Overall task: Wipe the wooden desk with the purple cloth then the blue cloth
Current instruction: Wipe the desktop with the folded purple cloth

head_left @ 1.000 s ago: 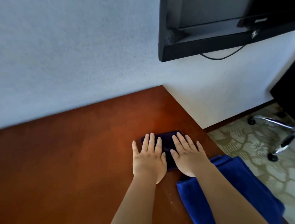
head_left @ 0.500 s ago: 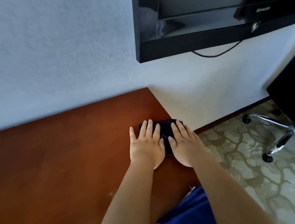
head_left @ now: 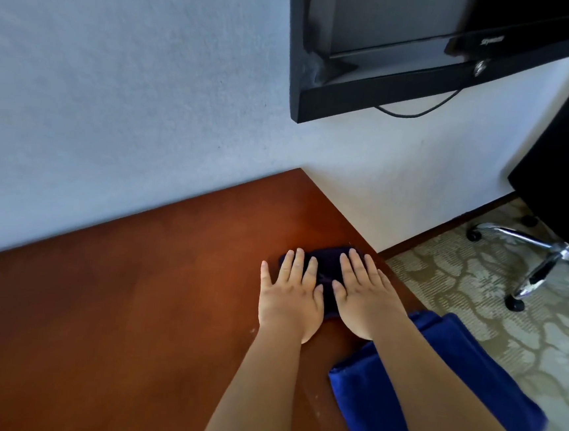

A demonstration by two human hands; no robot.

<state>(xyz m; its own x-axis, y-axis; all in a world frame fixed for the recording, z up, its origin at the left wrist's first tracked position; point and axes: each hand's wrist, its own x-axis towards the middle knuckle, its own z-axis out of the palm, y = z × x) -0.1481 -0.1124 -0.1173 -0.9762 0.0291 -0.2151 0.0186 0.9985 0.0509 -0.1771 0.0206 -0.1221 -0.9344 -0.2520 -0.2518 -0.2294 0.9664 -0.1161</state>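
A: Hands?
B: Both flat, palms down. Left hand (head_left: 289, 296) & right hand (head_left: 365, 298) side by side, fingers straight, pressing the purple cloth (head_left: 326, 270). No curl, no pinch on either.
A: Cloth pos?
B: On the wooden desk (head_left: 112, 320), near its far-right corner, close to the rt edge. Mostly covered by the hands; dark strip shows btwn them + past the fingertips.
A: Blue one?
B: Blue cloth (head_left: 374, 388) lies folded at the desk's rt edge, nearer the person, partly under the rt forearm. Near the purple one; can't tell if they touch. Neither hand on it.
A: Bkgd?
B: Pale wall (head_left: 114, 97) behind desk, black TV (head_left: 410, 54) mounted up top w/ a cable (head_left: 419, 114) hanging below. Patterned carpet (head_left: 475, 300) to the rt, chrome chair base (head_left: 547, 259) on it.
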